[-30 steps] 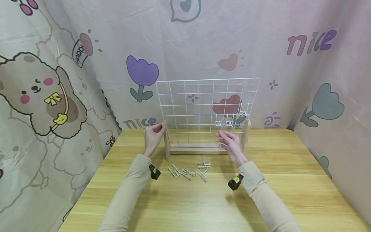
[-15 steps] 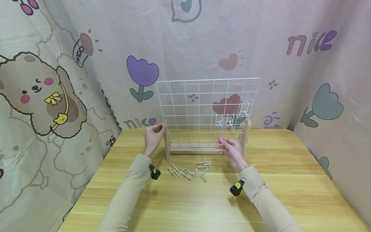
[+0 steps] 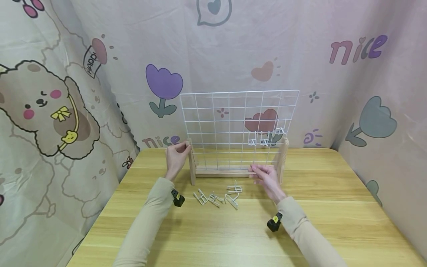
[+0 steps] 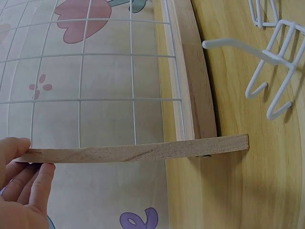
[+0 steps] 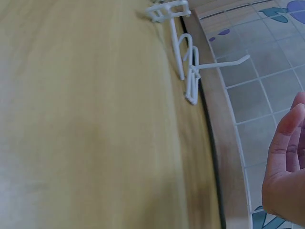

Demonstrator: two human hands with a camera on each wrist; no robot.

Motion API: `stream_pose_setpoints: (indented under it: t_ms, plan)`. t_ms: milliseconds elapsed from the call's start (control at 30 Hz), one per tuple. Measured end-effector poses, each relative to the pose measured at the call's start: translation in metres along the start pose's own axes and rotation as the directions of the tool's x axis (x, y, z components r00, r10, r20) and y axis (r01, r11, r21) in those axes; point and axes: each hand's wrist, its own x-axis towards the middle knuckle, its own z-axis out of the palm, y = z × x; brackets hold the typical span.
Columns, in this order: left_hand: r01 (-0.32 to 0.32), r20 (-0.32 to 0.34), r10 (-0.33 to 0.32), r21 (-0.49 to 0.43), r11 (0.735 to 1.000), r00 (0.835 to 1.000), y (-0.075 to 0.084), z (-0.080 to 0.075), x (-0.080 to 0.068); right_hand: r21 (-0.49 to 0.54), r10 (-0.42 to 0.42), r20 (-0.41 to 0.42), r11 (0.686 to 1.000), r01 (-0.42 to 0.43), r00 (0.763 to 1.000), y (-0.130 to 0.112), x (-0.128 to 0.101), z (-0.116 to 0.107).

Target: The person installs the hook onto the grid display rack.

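Here, a rack (image 3: 229, 132) near the far edge of the tabletop (image 3: 213, 233).
Left hand (image 3: 175, 157) pinches its post (image 4: 133, 151); right hand (image 3: 267, 180) hovers, relaxed.

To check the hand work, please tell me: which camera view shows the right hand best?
The head view: it shows the right hand from wrist to fingertips, before the wire grid. The right wrist view shows it larger but cut off by the picture edge; the left wrist view does not show it.
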Motion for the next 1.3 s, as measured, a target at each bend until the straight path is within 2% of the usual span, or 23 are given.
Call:
stream_pose_setpoints:
  t_ms: [200,333,633,867,1100,1300]
  plan:
    - [0.001,-0.001,-0.001,0.004,1.000,1.000,0.001,0.001,0.000,-0.036,0.043,0.007,0.998,-0.043,0.999,0.005,-0.003,-0.004]
    - [0.003,0.001,-0.003,0.000,1.000,1.000,0.000,0.000,0.000,-0.081,0.077,0.056,0.994,-0.072,0.995,0.007,-0.004,-0.007]
    - [0.015,0.008,-0.015,-0.008,1.000,1.000,-0.001,0.000,-0.001,-0.163,0.095,0.180,0.984,-0.066,0.979,0.015,-0.002,-0.013]
    - [0.013,0.003,-0.013,-0.005,1.000,1.000,-0.002,0.000,-0.001,-0.197,0.126,0.180,0.976,-0.090,0.976,0.018,-0.001,-0.013]
    - [0.019,-0.004,-0.019,-0.004,1.000,1.000,-0.001,0.001,0.000,-0.267,0.183,0.188,0.955,-0.129,0.965,0.020,0.001,-0.011]
    - [0.016,-0.007,-0.016,-0.007,1.000,1.000,0.000,0.001,0.000,-0.281,0.205,0.205,0.949,-0.143,0.957,0.022,0.002,-0.011]
